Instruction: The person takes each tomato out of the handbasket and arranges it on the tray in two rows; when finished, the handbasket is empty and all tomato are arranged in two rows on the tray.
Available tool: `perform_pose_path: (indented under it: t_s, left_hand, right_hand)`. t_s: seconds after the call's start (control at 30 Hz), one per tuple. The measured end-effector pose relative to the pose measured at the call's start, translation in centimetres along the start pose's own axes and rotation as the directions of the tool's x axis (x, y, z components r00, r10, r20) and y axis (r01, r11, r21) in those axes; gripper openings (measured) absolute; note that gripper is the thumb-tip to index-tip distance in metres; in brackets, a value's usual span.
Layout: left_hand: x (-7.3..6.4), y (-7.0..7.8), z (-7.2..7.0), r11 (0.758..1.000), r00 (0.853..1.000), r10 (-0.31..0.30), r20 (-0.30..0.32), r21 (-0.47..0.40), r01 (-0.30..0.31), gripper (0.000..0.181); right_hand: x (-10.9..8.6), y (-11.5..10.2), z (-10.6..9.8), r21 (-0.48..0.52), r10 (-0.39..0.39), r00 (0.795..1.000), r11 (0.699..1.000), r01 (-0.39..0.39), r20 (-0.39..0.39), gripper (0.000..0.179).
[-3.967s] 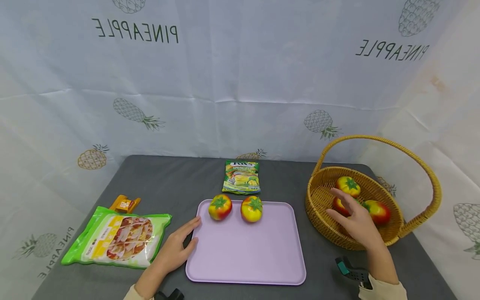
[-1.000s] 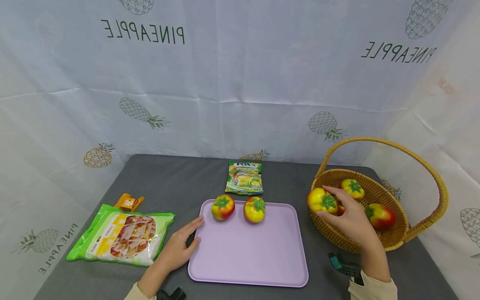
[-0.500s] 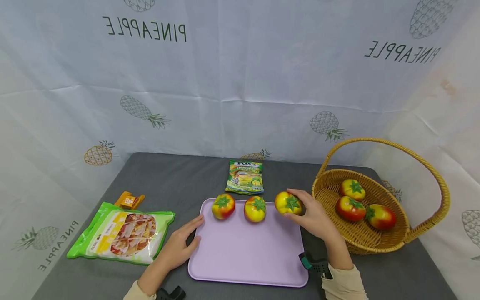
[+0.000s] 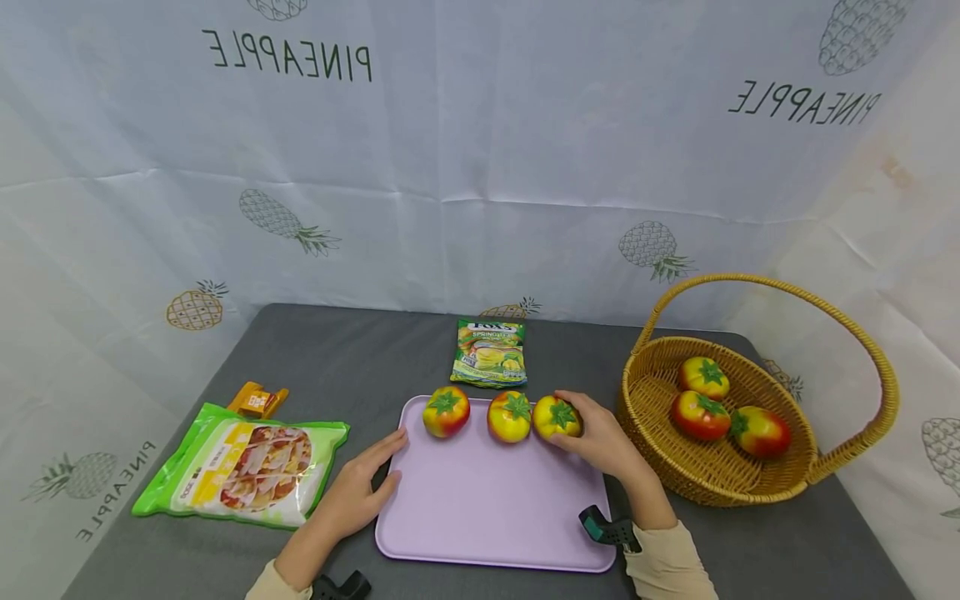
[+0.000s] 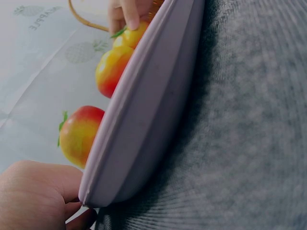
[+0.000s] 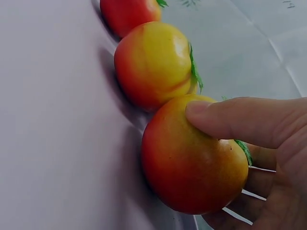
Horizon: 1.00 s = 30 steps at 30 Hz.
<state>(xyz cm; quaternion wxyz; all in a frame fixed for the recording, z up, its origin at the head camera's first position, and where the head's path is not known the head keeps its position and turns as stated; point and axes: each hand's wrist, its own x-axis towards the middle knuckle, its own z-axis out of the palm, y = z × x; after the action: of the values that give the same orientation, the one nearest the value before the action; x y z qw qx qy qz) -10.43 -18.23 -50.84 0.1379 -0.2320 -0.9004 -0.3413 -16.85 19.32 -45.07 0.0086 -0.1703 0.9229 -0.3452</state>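
Note:
My right hand point(image 4: 600, 437) holds a red-and-yellow persimmon point(image 4: 555, 417) with a green leafy top at the tray's back right corner. In the right wrist view, the thumb point(image 6: 225, 120) lies across that persimmon, with other fingers behind it. Right beside it sits a second persimmon point(image 4: 508, 418); a third persimmon point(image 4: 446, 412) is at the back left of the lilac tray point(image 4: 491, 508). My left hand point(image 4: 356, 492) rests at the tray's left edge, fingers extended and touching the rim. The left wrist view shows its fingers at the tray's edge point(image 5: 139, 124).
A wicker basket point(image 4: 648, 446) with a tall handle stands at the right, holding three more persimmons point(image 4: 701, 417). Behind the tray lies a green FOX'S candy bag point(image 4: 489, 354). On the left are a green-and-white food bag point(image 4: 247, 471) and a small orange packet point(image 4: 257, 402).
My right hand has taken a persimmon out of the basket, carried it left and lowered it onto the tray beside the other two. My left hand has stayed at the tray's edge.

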Motion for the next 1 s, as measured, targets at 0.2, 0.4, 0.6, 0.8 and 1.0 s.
perform_pose_path:
  t_s: [0.2, 0.4, 0.6, 0.8, 1.0]
  left_hand:
    - [-0.04, 0.04, -0.03, 1.000, 1.000, -0.006, 0.002, 0.002, 0.006, 0.047]
    - [-0.15, 0.06, 0.00, 1.000, 1.000, -0.015, 0.002, 0.012, 0.015, 0.048]
    - [-0.15, 0.07, 0.03, 1.000, 1.000, -0.017, 0.004, 0.015, 0.017, 0.049]
    - [-0.11, 0.09, 0.02, 1.000, 1.000, -0.019, 0.007, 0.021, 0.019, 0.049]
    - [-0.08, 0.18, 0.00, 0.999, 1.000, -0.029, 0.012, 0.036, 0.029, 0.048]
  right_hand:
    - [0.22, 0.19, 0.39, 0.012, 0.016, 1.000, 1.000, -0.016, -0.001, 0.068]
    - [0.34, 0.09, 0.50, 0.022, 0.036, 0.999, 0.999, -0.037, 0.012, 0.071]
    - [0.29, 0.07, 0.45, 0.036, 0.056, 0.998, 0.998, -0.057, 0.025, 0.073]
    - [0.17, 0.25, 0.34, 0.040, 0.069, 0.997, 0.997, -0.071, 0.036, 0.076]
    - [0.12, 0.37, 0.27, 0.060, 0.085, 0.995, 0.994, -0.088, 0.050, 0.079]
